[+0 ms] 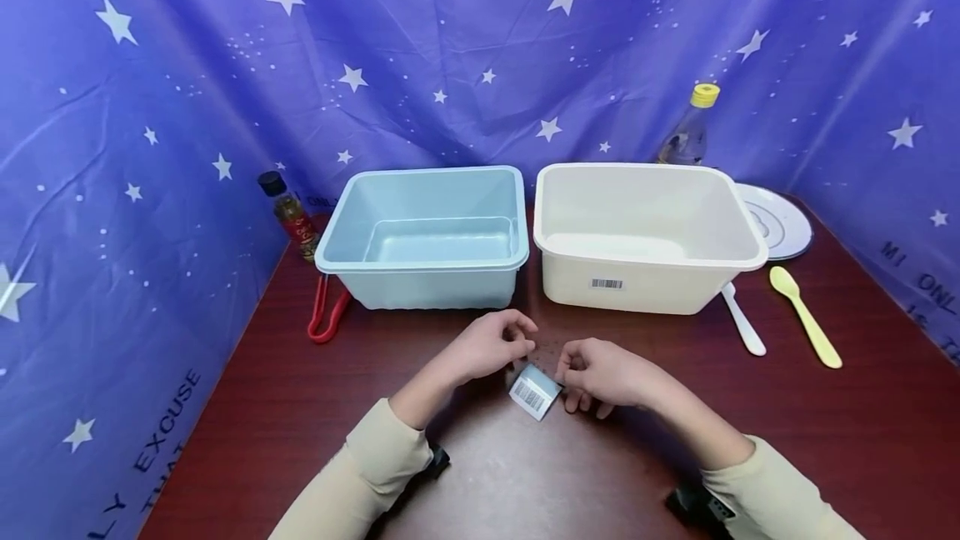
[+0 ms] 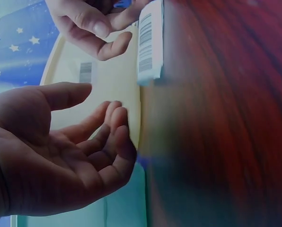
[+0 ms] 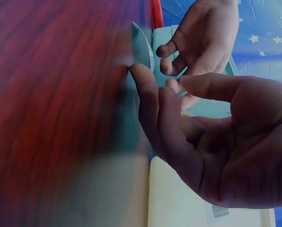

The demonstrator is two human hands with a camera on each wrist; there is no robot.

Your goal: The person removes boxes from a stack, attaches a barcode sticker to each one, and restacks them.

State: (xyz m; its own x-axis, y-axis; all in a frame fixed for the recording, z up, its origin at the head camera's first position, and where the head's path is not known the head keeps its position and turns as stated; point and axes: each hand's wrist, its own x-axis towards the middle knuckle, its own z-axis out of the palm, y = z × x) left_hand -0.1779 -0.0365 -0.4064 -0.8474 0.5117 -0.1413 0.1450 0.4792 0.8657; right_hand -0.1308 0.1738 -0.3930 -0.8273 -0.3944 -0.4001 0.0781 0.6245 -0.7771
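A small flat packet (image 1: 536,392), pale blue with a white barcode label, lies on the dark red table between the two hands. My left hand (image 1: 495,344) hovers just beyond its upper left side, fingers loosely bent and nothing between them. In the left wrist view, the thumb of this left hand (image 2: 74,146) stands well apart from the fingertips. At the packet's right edge is my right hand (image 1: 603,373), a fingertip right at the edge. The right wrist view shows the right hand (image 3: 202,137) with its thumb apart from its bent fingers and the packet (image 3: 142,46) seen edge-on.
Behind the hands stand a light blue tub (image 1: 431,286) and a cream tub (image 1: 637,294). Left of them are a black-capped bottle (image 1: 296,219) and red tongs (image 1: 322,322). To the right lie a white spoon (image 1: 745,325), yellow spoon (image 1: 806,319), plate (image 1: 791,227) and yellow-capped bottle (image 1: 688,136).
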